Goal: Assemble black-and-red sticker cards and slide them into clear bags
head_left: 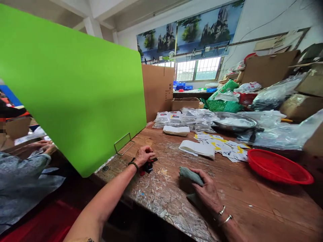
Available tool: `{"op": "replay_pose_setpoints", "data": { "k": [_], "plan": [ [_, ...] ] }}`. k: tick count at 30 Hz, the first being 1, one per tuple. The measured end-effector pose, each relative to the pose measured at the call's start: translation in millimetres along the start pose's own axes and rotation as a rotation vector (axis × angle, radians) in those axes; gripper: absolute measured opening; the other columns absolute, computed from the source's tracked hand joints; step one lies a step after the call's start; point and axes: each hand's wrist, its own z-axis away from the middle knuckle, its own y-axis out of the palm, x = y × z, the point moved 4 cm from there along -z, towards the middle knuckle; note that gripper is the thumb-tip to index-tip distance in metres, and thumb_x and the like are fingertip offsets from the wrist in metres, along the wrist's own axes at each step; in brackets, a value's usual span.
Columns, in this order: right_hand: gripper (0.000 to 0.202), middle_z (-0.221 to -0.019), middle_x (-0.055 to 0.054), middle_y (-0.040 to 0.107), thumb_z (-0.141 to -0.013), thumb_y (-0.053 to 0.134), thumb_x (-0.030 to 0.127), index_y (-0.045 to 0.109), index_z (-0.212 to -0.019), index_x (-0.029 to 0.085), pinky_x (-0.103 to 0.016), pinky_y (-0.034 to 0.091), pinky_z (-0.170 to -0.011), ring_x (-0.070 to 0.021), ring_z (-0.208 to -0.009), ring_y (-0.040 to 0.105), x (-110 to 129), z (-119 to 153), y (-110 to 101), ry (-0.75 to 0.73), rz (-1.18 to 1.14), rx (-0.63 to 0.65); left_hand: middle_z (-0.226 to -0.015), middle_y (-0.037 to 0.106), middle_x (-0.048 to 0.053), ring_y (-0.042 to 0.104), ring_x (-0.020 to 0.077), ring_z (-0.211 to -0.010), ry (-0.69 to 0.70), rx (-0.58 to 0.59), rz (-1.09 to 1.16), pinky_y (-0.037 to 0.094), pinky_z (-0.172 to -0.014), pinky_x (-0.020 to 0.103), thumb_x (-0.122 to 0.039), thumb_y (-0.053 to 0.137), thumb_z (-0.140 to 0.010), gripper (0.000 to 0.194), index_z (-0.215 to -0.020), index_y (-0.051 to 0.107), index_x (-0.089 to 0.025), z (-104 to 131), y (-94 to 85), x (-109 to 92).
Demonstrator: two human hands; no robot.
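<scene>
My right hand [208, 191] is wrapped round a folded grey-green cloth [191, 176], low over the wooden tabletop [227, 195]. Some of the cloth hangs below the palm. On the left, my left hand [144, 156] has its fingers curled and pressed together right above some small black and red pieces [148, 166]. What those fingertips hold, if anything, is hidden. Scraps of clear film and torn tape [161, 198] stick to the table's front edge, between and below both hands.
A green partition [83, 90] walls off the left, with another person's hands [45, 147] beyond it. Farther back are bagged packs [186, 117], white paper stacks [198, 148], yellow-white cards [227, 146] and a metal basin [234, 121]. A red tray [279, 167] sits right.
</scene>
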Motion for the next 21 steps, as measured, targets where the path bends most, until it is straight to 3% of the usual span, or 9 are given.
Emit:
{"op": "replay_pose_setpoints", "data": {
  "k": [3,6,9,11,14,18,21],
  "plan": [
    [0.043,-0.102,-0.007,0.072,-0.066,0.053,0.021,0.066,-0.107,0.018,-0.038,0.053,-0.085,-0.0241,-0.093,0.066,16,0,19,0.008,-0.048,0.012,-0.061,0.055,-0.004,0.050,0.0105,-0.053,-0.048,-0.058,0.187,0.041,-0.052,0.024,-0.045,0.069,-0.067,0.032,-0.071,0.052,-0.019,20,3.4,-18],
    [0.048,-0.117,-0.009,0.067,-0.071,0.052,0.018,0.063,-0.118,0.019,-0.042,0.049,-0.096,-0.0257,-0.107,0.062,43,4,44,-0.113,-0.072,-0.020,-0.067,0.061,-0.002,0.056,0.0123,-0.055,-0.076,-0.001,0.338,0.048,-0.052,0.026,-0.049,0.070,-0.064,0.037,-0.078,0.054,-0.018,52,24.6,-37],
    [0.061,-0.126,-0.009,0.062,-0.068,0.047,0.010,0.059,-0.127,0.020,-0.044,0.043,-0.104,-0.0255,-0.118,0.056,64,13,65,-0.271,-0.010,-0.024,-0.070,0.063,-0.001,0.059,0.0116,-0.060,-0.089,0.063,0.565,0.051,-0.057,0.024,-0.042,0.079,-0.058,0.037,-0.075,0.058,-0.016,86,46.4,-48],
    [0.065,-0.121,-0.008,0.065,-0.064,0.044,0.007,0.060,-0.125,0.021,-0.041,0.046,-0.100,-0.0239,-0.114,0.058,64,20,67,-0.294,0.042,0.009,-0.068,0.062,-0.002,0.059,0.0102,-0.060,-0.125,0.072,0.724,0.051,-0.058,0.022,-0.036,0.084,-0.053,0.037,-0.071,0.059,-0.016,101,56.0,-49],
    [0.057,-0.106,-0.006,0.070,-0.061,0.042,0.010,0.065,-0.112,0.021,-0.037,0.052,-0.089,-0.0230,-0.099,0.064,45,33,42,-0.188,0.102,-0.026,-0.066,0.060,-0.003,0.060,0.0101,-0.057,-0.207,0.080,0.748,0.054,-0.058,0.024,-0.038,0.083,-0.055,0.038,-0.072,0.056,-0.016,105,72.6,-48],
    [0.050,-0.098,-0.007,0.072,-0.065,0.045,0.023,0.065,-0.110,0.018,-0.034,0.052,-0.077,-0.0242,-0.085,0.066,4,52,-25,0.052,0.249,-0.305,-0.068,0.062,-0.001,0.061,0.0111,-0.052,-0.240,0.108,0.620,0.056,-0.058,0.029,-0.040,0.076,-0.067,0.033,-0.077,0.055,-0.016,91,116.9,-56],
    [0.050,-0.100,-0.009,0.072,-0.068,0.050,0.035,0.065,-0.112,0.016,-0.033,0.051,-0.071,-0.0261,-0.085,0.067,-23,69,-64,0.142,0.307,-0.408,-0.070,0.066,0.003,0.064,0.0139,-0.057,-0.207,0.146,0.464,0.055,-0.058,0.030,-0.032,0.073,-0.071,0.021,-0.076,0.061,-0.015,75,149.8,-65]
  ]
}}
